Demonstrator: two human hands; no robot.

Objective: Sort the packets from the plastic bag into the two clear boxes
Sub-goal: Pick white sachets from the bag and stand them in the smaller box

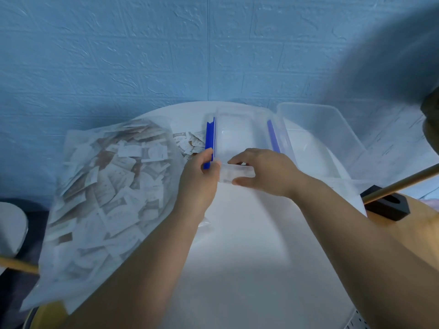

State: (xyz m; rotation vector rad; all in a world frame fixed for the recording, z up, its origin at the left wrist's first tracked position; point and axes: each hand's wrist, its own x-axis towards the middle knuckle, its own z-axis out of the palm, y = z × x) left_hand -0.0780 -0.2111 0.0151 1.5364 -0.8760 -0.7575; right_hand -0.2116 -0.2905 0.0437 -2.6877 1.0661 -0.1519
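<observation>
"At twelve o'clock on the worktop [237,245] I have the small clear box [237,136], with what looks like its lid on and a blue clip down each long side."

"Where are your hands?"

"Both are at its near end. My left grip [199,179] is closed round the near end of the left blue clip [210,136], thumb against it, fingers curled beneath. My right grip [266,172] pinches the clear flap [235,173] on the box's near edge, fingers over the top, thumb underneath."

"And the packets?"

"Most are in the plastic bag [71,229], slumped from nine o'clock down to seven and hanging past the worktop's rim. It is stuffed with white and brown packets [128,150]. A few loose packets [190,141] lie on the worktop at eleven, just beside the left blue clip."

"The second box?"

"The large clear box [332,119] stands at two o'clock, lidless. It is close against the small one, by the right blue clip [273,136]; whether they touch I cannot tell."

"Anything else in view?"

"At three o'clock a black block [387,205] sits on a wooden surface beside the worktop, with a wooden rod [403,181] slanting up from it to the right. Behind everything is a blue brick-patterned wall [142,55]."
</observation>
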